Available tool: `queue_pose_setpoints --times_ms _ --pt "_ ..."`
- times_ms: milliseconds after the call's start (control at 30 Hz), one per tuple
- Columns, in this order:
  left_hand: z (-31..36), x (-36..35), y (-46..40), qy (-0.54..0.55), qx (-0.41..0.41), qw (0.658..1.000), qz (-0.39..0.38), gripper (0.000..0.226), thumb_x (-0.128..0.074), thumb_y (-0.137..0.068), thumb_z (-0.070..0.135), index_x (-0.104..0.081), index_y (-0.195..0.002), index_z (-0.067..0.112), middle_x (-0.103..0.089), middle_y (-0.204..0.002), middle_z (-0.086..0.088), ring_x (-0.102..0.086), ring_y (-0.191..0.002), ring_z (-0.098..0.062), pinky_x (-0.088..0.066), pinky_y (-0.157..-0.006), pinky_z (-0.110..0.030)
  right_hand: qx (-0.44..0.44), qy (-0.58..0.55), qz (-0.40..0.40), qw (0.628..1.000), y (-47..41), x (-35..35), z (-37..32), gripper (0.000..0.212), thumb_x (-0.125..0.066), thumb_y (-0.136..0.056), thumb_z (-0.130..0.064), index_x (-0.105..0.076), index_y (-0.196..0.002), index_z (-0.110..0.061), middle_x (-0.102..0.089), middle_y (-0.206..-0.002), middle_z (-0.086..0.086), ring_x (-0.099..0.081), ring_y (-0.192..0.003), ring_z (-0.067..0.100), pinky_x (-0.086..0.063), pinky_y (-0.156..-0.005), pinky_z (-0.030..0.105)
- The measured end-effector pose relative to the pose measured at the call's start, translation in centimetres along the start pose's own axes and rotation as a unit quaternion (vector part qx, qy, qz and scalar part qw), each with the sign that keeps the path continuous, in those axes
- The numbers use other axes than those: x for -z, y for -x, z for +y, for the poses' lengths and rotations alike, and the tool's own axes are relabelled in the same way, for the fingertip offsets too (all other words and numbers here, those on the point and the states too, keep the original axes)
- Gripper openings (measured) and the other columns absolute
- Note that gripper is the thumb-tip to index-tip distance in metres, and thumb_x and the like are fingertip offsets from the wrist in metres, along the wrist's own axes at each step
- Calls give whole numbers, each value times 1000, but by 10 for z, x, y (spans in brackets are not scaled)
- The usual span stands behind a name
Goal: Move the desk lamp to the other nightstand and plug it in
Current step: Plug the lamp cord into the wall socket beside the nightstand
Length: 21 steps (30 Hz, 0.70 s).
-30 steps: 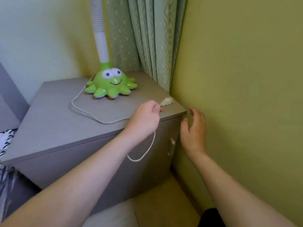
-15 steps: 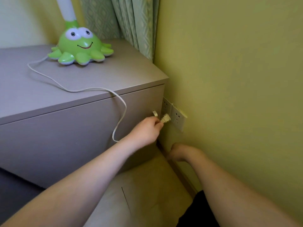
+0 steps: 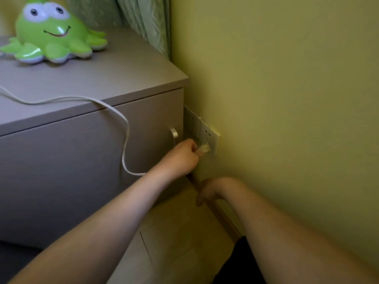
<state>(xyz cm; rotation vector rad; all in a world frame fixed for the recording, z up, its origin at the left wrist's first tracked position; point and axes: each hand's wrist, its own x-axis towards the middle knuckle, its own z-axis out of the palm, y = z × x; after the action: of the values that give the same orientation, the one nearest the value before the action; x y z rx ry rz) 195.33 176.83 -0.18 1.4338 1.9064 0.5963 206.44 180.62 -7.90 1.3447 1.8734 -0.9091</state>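
The green octopus-shaped lamp base (image 3: 51, 35) stands on top of the grey nightstand (image 3: 127, 78) at the upper left; its neck is cut off by the frame. Its white cord (image 3: 123, 128) runs over the nightstand's front edge and loops down to my left hand (image 3: 180, 158). That hand is shut on the cream plug (image 3: 204, 149), whose tip touches the lower part of the white wall socket plate (image 3: 209, 133). My right hand (image 3: 207, 191) rests low against the baseboard, fingers curled downward and mostly hidden.
A second socket plate (image 3: 190, 117) sits beside the first, partly behind the nightstand. A metal drawer handle (image 3: 174, 135) is just left of my left hand. Green curtains (image 3: 147, 19) hang in the corner. The yellow-green wall (image 3: 287, 99) fills the right side.
My left hand carried the plug down from the nightstand top to the wall socket, now touching it. My right hand dropped to the baseboard. The view moved lower and closer.
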Motion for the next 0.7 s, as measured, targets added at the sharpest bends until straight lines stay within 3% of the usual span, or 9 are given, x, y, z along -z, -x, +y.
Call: queue_pose_setpoints --times_ms 133,267,367,700 --pt "2 3 -8 28 14 999 25 20 -44 -97 29 -58 -104 16 -56 -81 -4 -51 -69 -19 -38 -59 -28 3 -9 -25 1000 -2 1 6 65 -68 -83 -35 -46 -138 -8 -49 -144 11 -55 -124 33 -48 -102 47" --pt "9 -5 -11 -3 52 997 49 24 -37 -99 26 -56 -101 10 -61 -101 -14 -59 -93 -32 -39 -69 -33 6 -17 -31 999 -7 0 12 64 -67 -85 -33 -45 -139 -6 -48 -145 10 -54 -125 33 -48 -102 46" --pt "14 -12 -15 -54 35 995 73 13 -39 -96 16 -50 -89 15 -64 -106 -16 -59 -97 -34 -38 -69 -34 6 -9 -35 999 -11 0 15 65 -66 -85 -35 -44 -140 -7 -47 -146 10 -53 -126 32 -48 -102 45" --pt "15 -18 -16 -116 0 986 116 25 -37 -90 0 -53 -109 5 -64 -111 -21 -61 -103 -40 -47 -75 -40 36 -15 -20 999 -23 0 13 62 -69 -83 -30 -50 -138 -9 -53 -142 8 -55 -125 29 -46 -105 45"
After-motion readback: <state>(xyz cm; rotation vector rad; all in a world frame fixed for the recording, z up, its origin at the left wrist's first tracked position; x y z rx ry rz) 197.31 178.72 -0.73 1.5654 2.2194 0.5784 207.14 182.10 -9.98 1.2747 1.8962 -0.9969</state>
